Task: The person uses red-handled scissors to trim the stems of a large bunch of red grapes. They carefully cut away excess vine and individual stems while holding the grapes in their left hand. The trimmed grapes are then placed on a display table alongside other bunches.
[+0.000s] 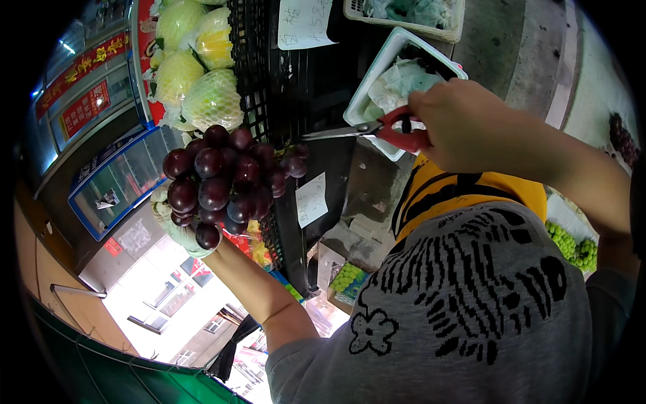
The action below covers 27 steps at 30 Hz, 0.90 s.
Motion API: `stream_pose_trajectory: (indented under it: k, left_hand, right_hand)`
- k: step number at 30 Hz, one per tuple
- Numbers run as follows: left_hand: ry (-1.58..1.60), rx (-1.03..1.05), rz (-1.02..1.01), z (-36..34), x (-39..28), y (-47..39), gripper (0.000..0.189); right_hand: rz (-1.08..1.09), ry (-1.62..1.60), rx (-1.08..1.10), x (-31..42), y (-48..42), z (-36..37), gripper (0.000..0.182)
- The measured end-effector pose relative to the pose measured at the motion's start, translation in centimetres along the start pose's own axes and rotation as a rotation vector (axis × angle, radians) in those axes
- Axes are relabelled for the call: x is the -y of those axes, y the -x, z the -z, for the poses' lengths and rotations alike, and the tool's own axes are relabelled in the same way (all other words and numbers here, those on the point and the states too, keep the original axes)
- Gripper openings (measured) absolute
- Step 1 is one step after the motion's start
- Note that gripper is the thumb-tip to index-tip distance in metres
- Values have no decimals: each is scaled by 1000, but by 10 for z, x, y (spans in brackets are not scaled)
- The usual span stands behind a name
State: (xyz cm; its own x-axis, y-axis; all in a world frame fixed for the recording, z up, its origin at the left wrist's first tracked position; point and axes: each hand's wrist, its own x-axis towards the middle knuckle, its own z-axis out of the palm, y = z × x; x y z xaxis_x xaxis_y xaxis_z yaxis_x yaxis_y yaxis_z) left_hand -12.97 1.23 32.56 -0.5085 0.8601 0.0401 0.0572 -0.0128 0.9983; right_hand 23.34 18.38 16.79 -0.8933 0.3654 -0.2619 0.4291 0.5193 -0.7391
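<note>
A large bunch of dark red grapes (222,177) rests in my left hand (186,235), which wears a pale thin glove and is partly hidden behind the fruit. My bare right hand (454,123) grips red-handled scissors (398,132) by their handles. Their narrow metal blades look nearly closed and point left, with the tips close to the stem end and small grapes at the bunch's right side. Whether the tips touch the bunch cannot be told.
Net-wrapped pomelos (212,98) lie beyond the bunch beside a black plastic crate (250,60). A white foam box (371,83) holding plastic wrapping stands below the scissors. Handwritten paper signs (311,199) hang on the black stand. Green grapes (345,276) sit in a carton lower down.
</note>
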Motion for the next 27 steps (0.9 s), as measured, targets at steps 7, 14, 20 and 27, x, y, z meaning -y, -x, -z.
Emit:
stream_pose_trajectory:
  k: [7,14,20,27]
  left_hand:
    - [50,5,12,-12,10,-15,20]
    - [102,12,24,-28,14,-20,21]
    - [143,35,22,-37,15,-28,22]
    - [163,24,28,-39,14,-21,24]
  right_hand:
    - [13,-111,-159,-9,-17,-36,25]
    - [137,-95,-259,-4,-14,-35,23]
    - [197,15,-342,0,-22,-30,25]
    - [198,26,-261,6,-25,-26,23]
